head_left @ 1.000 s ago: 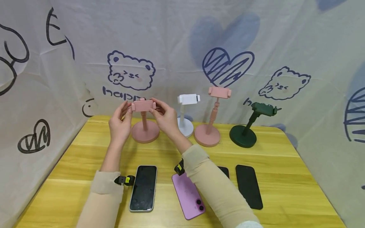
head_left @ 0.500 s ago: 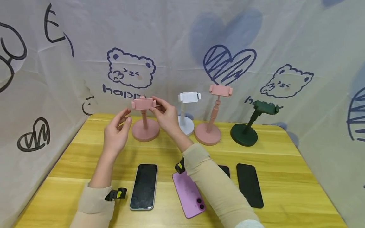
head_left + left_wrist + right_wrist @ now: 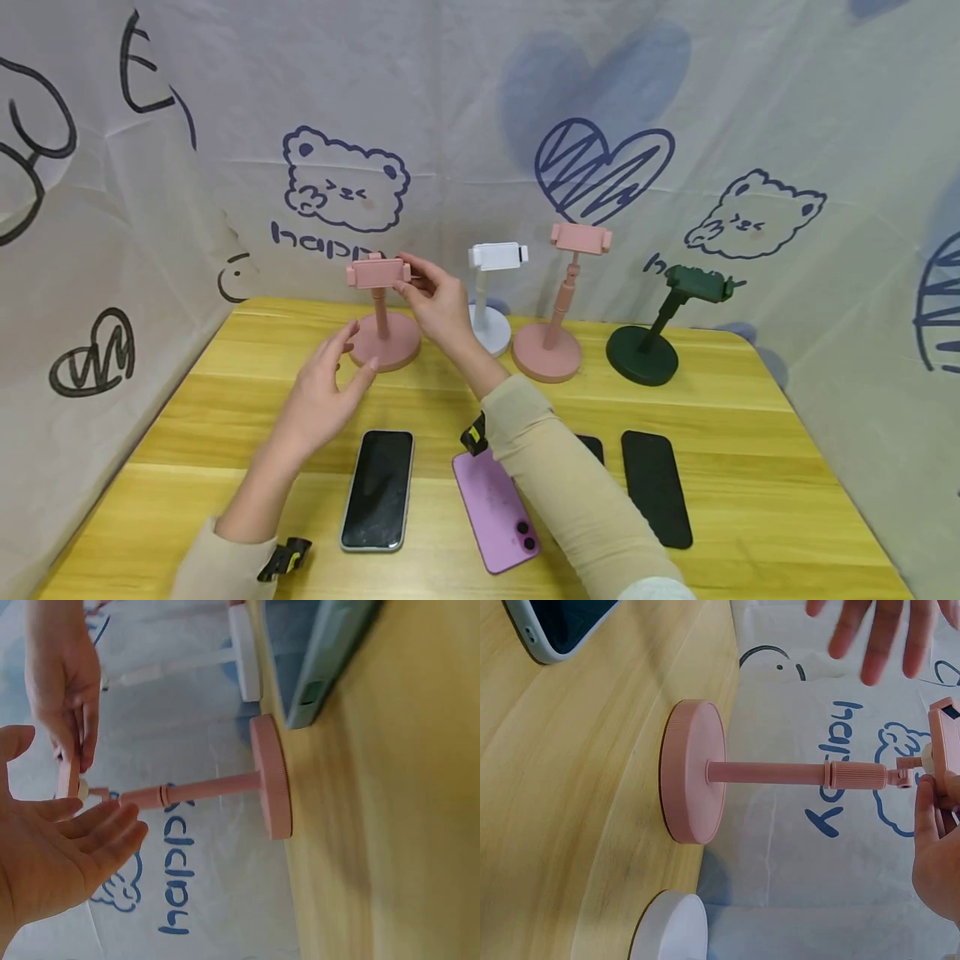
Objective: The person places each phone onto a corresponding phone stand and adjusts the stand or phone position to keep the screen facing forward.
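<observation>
A pink phone stand [image 3: 381, 321] with a round base stands upright at the back left of the table. My right hand [image 3: 444, 310] pinches the right end of its phone clamp [image 3: 377, 273], thumb in front and fingers behind. Lower and to the left, my left hand [image 3: 321, 400] hovers with fingers spread, apart from the stand and holding nothing; the left wrist view shows its palm [image 3: 45, 862]. Below it on the table lies a phone [image 3: 377, 492] with a dark screen and a pale case.
To the right stand a white phone stand [image 3: 491, 332], a taller pink one [image 3: 547, 353] and a dark green one [image 3: 642, 357]. A purple phone [image 3: 495, 512] lies face down, a black phone [image 3: 656, 490] farther right. Another dark phone [image 3: 592, 447] is partly under the right sleeve.
My left hand has let go of the clamp's left end and come down toward the phone in the pale case. The right hand has kept its hold on the clamp.
</observation>
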### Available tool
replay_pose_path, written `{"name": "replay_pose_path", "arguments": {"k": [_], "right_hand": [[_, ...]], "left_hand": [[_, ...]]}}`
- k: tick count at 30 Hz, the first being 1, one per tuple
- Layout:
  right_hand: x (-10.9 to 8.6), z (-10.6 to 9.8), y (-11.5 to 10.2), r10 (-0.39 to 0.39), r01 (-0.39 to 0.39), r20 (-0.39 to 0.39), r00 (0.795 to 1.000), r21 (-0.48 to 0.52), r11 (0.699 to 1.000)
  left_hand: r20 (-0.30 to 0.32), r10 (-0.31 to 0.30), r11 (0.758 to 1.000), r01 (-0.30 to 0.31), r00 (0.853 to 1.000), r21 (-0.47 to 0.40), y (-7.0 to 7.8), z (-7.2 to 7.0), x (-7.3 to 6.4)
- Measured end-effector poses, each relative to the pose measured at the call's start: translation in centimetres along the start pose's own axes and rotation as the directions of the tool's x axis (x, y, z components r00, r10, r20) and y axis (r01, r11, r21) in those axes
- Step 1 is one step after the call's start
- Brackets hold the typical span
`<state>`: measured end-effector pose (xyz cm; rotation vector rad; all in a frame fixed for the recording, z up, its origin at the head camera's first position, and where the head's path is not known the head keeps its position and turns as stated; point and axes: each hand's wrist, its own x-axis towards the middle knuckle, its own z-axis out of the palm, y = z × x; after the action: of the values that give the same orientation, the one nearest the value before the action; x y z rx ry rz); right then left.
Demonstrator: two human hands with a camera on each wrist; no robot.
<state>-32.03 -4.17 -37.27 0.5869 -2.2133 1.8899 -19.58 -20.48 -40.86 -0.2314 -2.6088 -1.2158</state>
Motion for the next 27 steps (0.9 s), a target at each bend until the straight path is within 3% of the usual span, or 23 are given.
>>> {"name": "replay_pose_path", "arguments": {"k": [4, 11, 18, 23, 27], "right_hand": [[0.0, -0.4, 0.0, 0.006, -0.006, 0.009, 1.000, -0.015, 1.000], [0.1, -1.1, 0.1, -0.009, 0.009, 0.013, 1.000, -0.021, 1.000], [0.0, -1.5, 0.0, 0.004, -0.003, 0.013, 1.000, -0.053, 0.999], [0.0, -1.2, -0.1, 0.018, -0.016, 0.032, 0.999, -0.063, 0.998], [0.1, -0.8, -0.3, 0.012, -0.008, 0.053, 0.999, -0.062, 0.998]], "left_hand": [[0.079, -0.040, 0.993, 0.031, 0.996, 0.111, 0.5, 0.8, -1.1], [0.209, -0.021, 0.952, -0.045, 0.978, 0.303, 1.1, 2.9, -2.4], [0.330, -0.115, 0.889, -0.051, 0.937, 0.454, 1.7, 4.5, -3.3], [0.397, -0.181, 0.861, -0.050, 0.900, 0.506, 1.5, 5.3, -3.7], [0.421, -0.221, 0.842, -0.046, 0.880, 0.537, 1.3, 5.5, -4.0]]}}
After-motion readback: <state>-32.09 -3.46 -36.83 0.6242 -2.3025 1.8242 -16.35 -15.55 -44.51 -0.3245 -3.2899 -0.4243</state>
